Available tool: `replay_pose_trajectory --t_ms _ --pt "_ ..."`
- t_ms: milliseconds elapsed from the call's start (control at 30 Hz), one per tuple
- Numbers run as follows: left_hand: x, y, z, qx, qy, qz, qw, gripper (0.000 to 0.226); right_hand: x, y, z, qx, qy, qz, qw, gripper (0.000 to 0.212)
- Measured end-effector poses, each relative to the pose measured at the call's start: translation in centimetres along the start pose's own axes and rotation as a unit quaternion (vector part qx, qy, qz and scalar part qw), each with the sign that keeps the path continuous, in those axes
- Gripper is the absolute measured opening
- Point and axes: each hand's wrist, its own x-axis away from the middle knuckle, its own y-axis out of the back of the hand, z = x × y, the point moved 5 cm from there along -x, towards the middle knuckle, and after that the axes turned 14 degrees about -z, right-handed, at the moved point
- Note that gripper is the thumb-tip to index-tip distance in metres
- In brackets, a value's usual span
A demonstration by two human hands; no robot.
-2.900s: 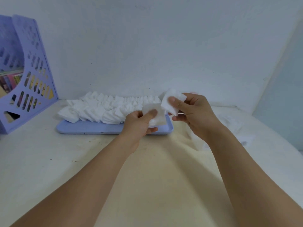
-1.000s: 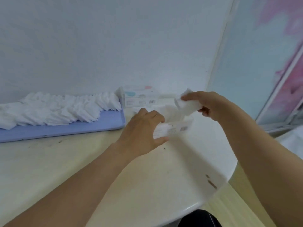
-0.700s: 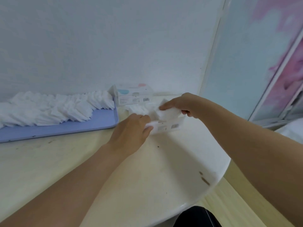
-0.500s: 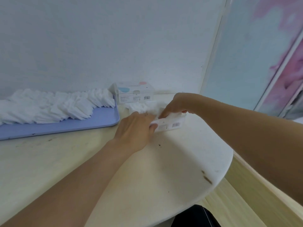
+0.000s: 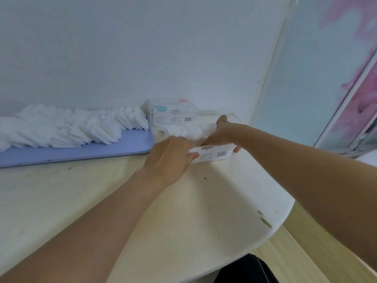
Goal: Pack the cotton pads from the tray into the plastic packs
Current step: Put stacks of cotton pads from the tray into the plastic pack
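Observation:
A lavender tray (image 5: 130, 142) at the left holds several white cotton pads (image 5: 77, 127) in overlapping rows. Right of it lies a clear plastic pack (image 5: 213, 153) with a barcode label and white pads (image 5: 189, 131) inside. My left hand (image 5: 170, 158) grips the pack's near left end. My right hand (image 5: 221, 132) reaches into the pack from the right, its fingers curled down among the pads; the fingertips are hidden. A second, filled pack (image 5: 173, 113) with blue and pink marks stands against the wall behind.
The cream table (image 5: 183, 211) has a rounded edge at the right, with wooden floor below. A white wall runs behind, and a pale blue panel with pink print stands at the right. A dark object shows at the bottom edge.
The view swung right from the tray to the open pack. My right hand carried a cotton pad over and pushed it down into the pack, which my left hand took hold of.

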Motion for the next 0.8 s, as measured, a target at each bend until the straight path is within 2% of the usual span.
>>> replay_pose_trajectory --t_ms 67,167,233,300,367,400,467,533,567,633,667,733,800 --pt "0.2 0.2 0.4 -0.004 -0.002 -0.001 1.000 0.027 -0.3 -0.5 0.1 -0.053 -0.013 -0.027 0.998 0.104" --pt "0.0 0.3 0.4 -0.009 -0.007 -0.004 1.000 0.025 -0.8 -0.8 -0.3 -0.071 -0.029 -0.112 0.991 0.062" --pt "0.0 0.1 0.5 -0.005 -0.009 -0.007 1.000 0.025 -0.8 -1.1 -0.1 -0.067 -0.034 -0.115 0.990 0.051" --pt "0.3 0.0 0.8 0.023 -0.011 -0.004 1.000 0.024 -0.6 -1.3 0.4 -0.062 -0.039 -0.074 0.995 0.062" --pt "0.8 0.4 1.0 0.113 -0.001 0.007 0.994 0.023 0.3 -0.8 0.7 -0.049 -0.044 -0.018 0.998 0.084" --pt "0.9 1.2 1.4 0.167 0.017 0.011 0.986 0.027 0.9 0.1 1.3 -0.043 -0.034 -0.024 0.998 0.092" --pt "0.3 3.4 3.0 0.225 0.063 -0.007 0.972 0.032 2.7 3.1 3.3 -0.073 0.032 -0.115 0.990 0.089" --pt "-0.2 6.1 6.1 0.222 0.119 -0.061 0.966 0.017 5.6 5.1 7.1 -0.200 0.134 -0.198 0.950 0.065" --pt "-0.2 7.6 8.3 0.200 0.151 -0.091 0.964 0.009 7.1 5.0 9.5 -0.254 0.182 -0.201 0.928 0.048" --pt "0.8 9.9 12.8 0.134 0.223 -0.134 0.956 0.010 8.6 2.6 13.9 -0.293 0.226 -0.141 0.918 0.025" --pt "1.9 10.9 15.3 0.097 0.262 -0.147 0.949 0.012 8.8 0.7 16.3 -0.291 0.234 -0.100 0.922 0.028" --pt "4.2 11.9 18.8 0.058 0.326 -0.170 0.928 0.019 8.2 -2.6 19.2 -0.265 0.227 -0.048 0.936 0.056" --pt "6.1 12.2 21.3 0.054 0.355 -0.190 0.914 0.029 7.3 -5.0 21.5 -0.265 0.227 -0.027 0.937 0.085"
